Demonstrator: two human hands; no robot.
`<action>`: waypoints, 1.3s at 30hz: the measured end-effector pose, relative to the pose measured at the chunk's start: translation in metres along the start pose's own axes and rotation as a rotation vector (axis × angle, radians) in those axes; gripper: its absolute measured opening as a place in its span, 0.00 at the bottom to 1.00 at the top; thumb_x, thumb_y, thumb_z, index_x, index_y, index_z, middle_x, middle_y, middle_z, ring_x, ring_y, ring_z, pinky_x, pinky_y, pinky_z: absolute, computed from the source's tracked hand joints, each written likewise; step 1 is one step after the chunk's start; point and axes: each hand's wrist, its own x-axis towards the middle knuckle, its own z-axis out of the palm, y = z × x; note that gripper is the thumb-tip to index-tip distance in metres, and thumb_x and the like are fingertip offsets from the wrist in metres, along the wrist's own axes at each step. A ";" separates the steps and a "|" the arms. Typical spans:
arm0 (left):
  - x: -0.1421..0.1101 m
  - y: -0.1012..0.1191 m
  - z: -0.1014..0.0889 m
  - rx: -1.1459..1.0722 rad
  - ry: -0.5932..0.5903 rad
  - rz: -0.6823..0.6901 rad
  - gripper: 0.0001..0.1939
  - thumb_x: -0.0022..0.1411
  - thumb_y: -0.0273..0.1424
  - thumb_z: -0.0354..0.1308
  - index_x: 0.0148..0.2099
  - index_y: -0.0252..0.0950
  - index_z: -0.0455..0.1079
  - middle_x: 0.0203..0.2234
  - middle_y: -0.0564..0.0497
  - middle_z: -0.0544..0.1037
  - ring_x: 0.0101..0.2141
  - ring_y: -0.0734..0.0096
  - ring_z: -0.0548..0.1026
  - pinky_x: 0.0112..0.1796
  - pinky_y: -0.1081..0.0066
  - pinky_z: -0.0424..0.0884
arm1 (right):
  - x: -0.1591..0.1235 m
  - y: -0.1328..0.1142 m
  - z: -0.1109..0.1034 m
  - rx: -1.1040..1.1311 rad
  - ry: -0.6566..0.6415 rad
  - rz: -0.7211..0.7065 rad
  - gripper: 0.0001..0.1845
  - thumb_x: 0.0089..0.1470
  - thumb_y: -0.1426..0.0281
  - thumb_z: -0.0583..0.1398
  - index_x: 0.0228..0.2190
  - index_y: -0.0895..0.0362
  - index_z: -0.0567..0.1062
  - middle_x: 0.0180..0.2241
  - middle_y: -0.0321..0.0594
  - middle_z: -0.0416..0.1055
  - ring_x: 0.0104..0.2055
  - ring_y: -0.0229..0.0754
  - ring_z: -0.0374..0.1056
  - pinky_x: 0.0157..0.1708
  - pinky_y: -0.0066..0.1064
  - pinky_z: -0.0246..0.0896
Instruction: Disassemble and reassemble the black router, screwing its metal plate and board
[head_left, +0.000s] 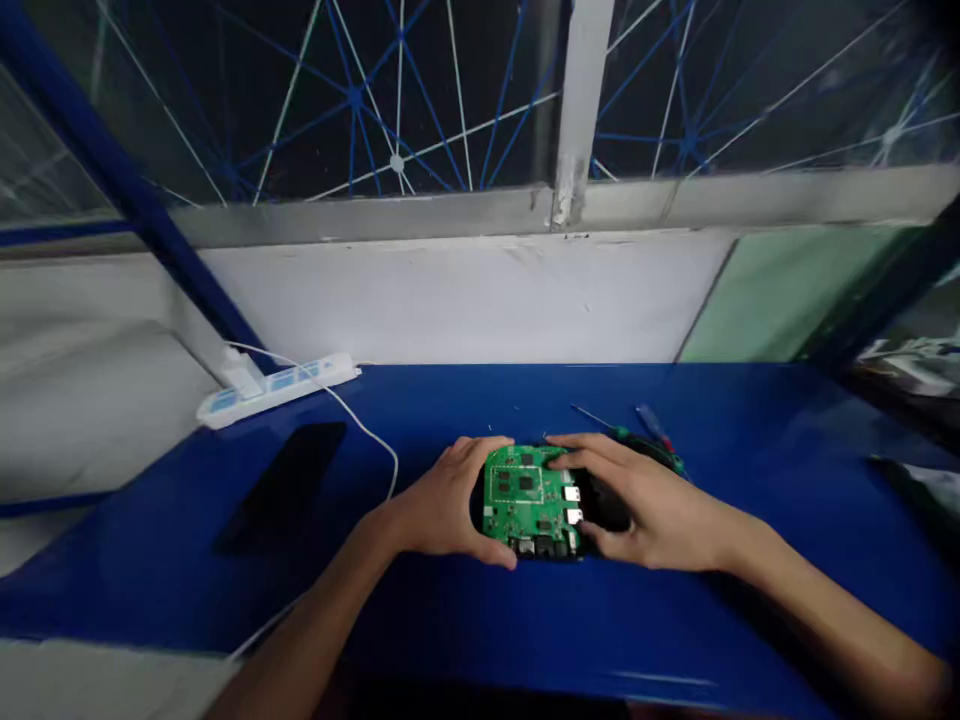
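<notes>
Green circuit board (pixel 517 508), at the frame's lower centre, could have its metal ports (pixel 573 516) bent by uneven pressure, the left hand (pixel 442 505) clasping its left end, the right hand's (pixel 651 500) pinch impossible to tell.

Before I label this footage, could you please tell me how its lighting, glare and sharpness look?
Head view: dim light, upper right corner darkest; same head view: a pale glare streak near the front of the blue table; again head view: green circuit board soft, fine markings unreadable, and clutter at far right blurred.
</notes>
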 end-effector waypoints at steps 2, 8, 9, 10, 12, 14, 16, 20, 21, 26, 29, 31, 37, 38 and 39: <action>0.001 -0.001 0.001 0.003 0.009 0.010 0.64 0.37 0.51 0.77 0.70 0.46 0.47 0.61 0.40 0.60 0.61 0.37 0.60 0.60 0.38 0.59 | 0.000 -0.001 0.001 0.003 -0.012 -0.023 0.34 0.49 0.71 0.64 0.59 0.54 0.66 0.66 0.48 0.59 0.65 0.51 0.61 0.64 0.44 0.61; 0.002 -0.007 0.003 -0.017 0.022 0.072 0.64 0.37 0.51 0.77 0.70 0.47 0.46 0.61 0.39 0.60 0.62 0.30 0.60 0.57 0.31 0.60 | 0.000 0.005 0.007 -0.003 0.078 -0.047 0.40 0.49 0.67 0.64 0.62 0.56 0.62 0.61 0.51 0.67 0.61 0.55 0.67 0.60 0.49 0.66; 0.002 -0.008 0.004 -0.021 0.025 0.079 0.65 0.37 0.51 0.76 0.71 0.47 0.45 0.62 0.38 0.59 0.62 0.29 0.60 0.57 0.30 0.60 | 0.000 0.007 0.008 -0.004 0.104 -0.042 0.41 0.49 0.67 0.65 0.63 0.56 0.61 0.60 0.51 0.68 0.60 0.56 0.69 0.59 0.50 0.68; 0.002 -0.009 0.004 -0.023 0.031 0.083 0.66 0.37 0.51 0.77 0.71 0.48 0.44 0.62 0.37 0.59 0.62 0.27 0.60 0.56 0.29 0.60 | 0.001 0.009 0.010 -0.006 0.125 -0.036 0.42 0.48 0.66 0.65 0.63 0.57 0.60 0.59 0.52 0.70 0.58 0.56 0.70 0.57 0.50 0.70; 0.001 -0.011 0.005 -0.022 0.049 0.090 0.69 0.37 0.52 0.77 0.73 0.47 0.40 0.65 0.35 0.56 0.63 0.23 0.57 0.56 0.26 0.59 | 0.001 0.011 0.012 -0.012 0.162 -0.020 0.43 0.47 0.65 0.65 0.63 0.57 0.60 0.58 0.52 0.72 0.56 0.57 0.73 0.54 0.50 0.72; 0.000 -0.014 0.007 -0.027 0.085 0.118 0.73 0.37 0.52 0.77 0.74 0.47 0.34 0.67 0.31 0.52 0.64 0.20 0.54 0.56 0.24 0.58 | 0.001 0.013 0.012 -0.008 0.200 -0.005 0.43 0.47 0.64 0.65 0.63 0.56 0.61 0.58 0.51 0.72 0.55 0.58 0.73 0.53 0.50 0.73; 0.000 -0.016 0.008 -0.057 0.127 0.164 0.77 0.36 0.51 0.78 0.74 0.46 0.29 0.68 0.28 0.49 0.65 0.19 0.53 0.56 0.24 0.57 | 0.001 0.014 0.011 0.006 0.239 0.009 0.43 0.47 0.64 0.65 0.63 0.55 0.61 0.59 0.50 0.72 0.57 0.58 0.72 0.55 0.51 0.72; 0.001 -0.017 0.009 -0.155 0.179 0.212 0.76 0.40 0.48 0.79 0.74 0.45 0.26 0.67 0.27 0.53 0.65 0.23 0.56 0.57 0.26 0.59 | 0.001 0.017 0.007 0.026 0.276 0.029 0.41 0.48 0.65 0.64 0.63 0.56 0.61 0.60 0.51 0.70 0.60 0.59 0.70 0.57 0.53 0.70; 0.001 -0.015 0.008 -0.174 0.188 0.211 0.75 0.41 0.47 0.78 0.74 0.46 0.27 0.67 0.28 0.53 0.65 0.25 0.57 0.57 0.27 0.59 | 0.001 0.018 0.007 0.026 0.279 0.033 0.41 0.48 0.65 0.64 0.63 0.56 0.62 0.60 0.51 0.70 0.60 0.60 0.69 0.57 0.54 0.69; 0.000 -0.005 0.005 -0.225 0.229 0.230 0.65 0.49 0.39 0.77 0.74 0.51 0.33 0.71 0.38 0.48 0.66 0.34 0.57 0.62 0.33 0.57 | 0.002 0.020 0.007 0.051 0.295 0.057 0.41 0.48 0.66 0.65 0.62 0.56 0.63 0.60 0.51 0.71 0.60 0.60 0.70 0.58 0.56 0.69; -0.001 -0.002 0.005 -0.209 0.243 0.246 0.61 0.52 0.34 0.75 0.74 0.53 0.35 0.71 0.42 0.50 0.66 0.38 0.56 0.63 0.35 0.56 | 0.002 0.021 0.008 0.074 0.292 0.043 0.42 0.47 0.66 0.65 0.62 0.56 0.62 0.60 0.51 0.70 0.60 0.59 0.70 0.58 0.55 0.68; -0.001 -0.002 0.005 -0.201 0.256 0.257 0.62 0.51 0.33 0.75 0.74 0.54 0.35 0.70 0.43 0.51 0.66 0.39 0.57 0.64 0.35 0.56 | 0.001 0.021 0.007 0.069 0.281 0.042 0.42 0.47 0.67 0.65 0.62 0.56 0.62 0.61 0.51 0.70 0.61 0.58 0.69 0.59 0.55 0.68; 0.000 0.000 0.007 -0.191 0.344 0.280 0.65 0.45 0.31 0.77 0.73 0.52 0.37 0.67 0.42 0.57 0.61 0.39 0.63 0.59 0.35 0.62 | -0.003 0.016 0.002 0.026 0.253 0.010 0.40 0.52 0.65 0.63 0.64 0.53 0.59 0.62 0.50 0.67 0.63 0.58 0.67 0.60 0.56 0.66; 0.000 0.000 0.007 -0.184 0.362 0.291 0.64 0.44 0.31 0.77 0.73 0.51 0.39 0.66 0.42 0.58 0.59 0.40 0.65 0.58 0.36 0.64 | -0.003 0.016 0.002 0.013 0.250 0.006 0.39 0.53 0.65 0.63 0.64 0.53 0.57 0.63 0.50 0.66 0.63 0.58 0.66 0.61 0.56 0.65; 0.001 0.001 0.008 -0.172 0.377 0.305 0.62 0.44 0.30 0.77 0.72 0.50 0.42 0.66 0.42 0.58 0.58 0.41 0.65 0.58 0.37 0.65 | -0.003 0.015 0.003 -0.002 0.246 0.002 0.40 0.54 0.64 0.63 0.65 0.53 0.56 0.64 0.52 0.65 0.64 0.59 0.65 0.61 0.57 0.65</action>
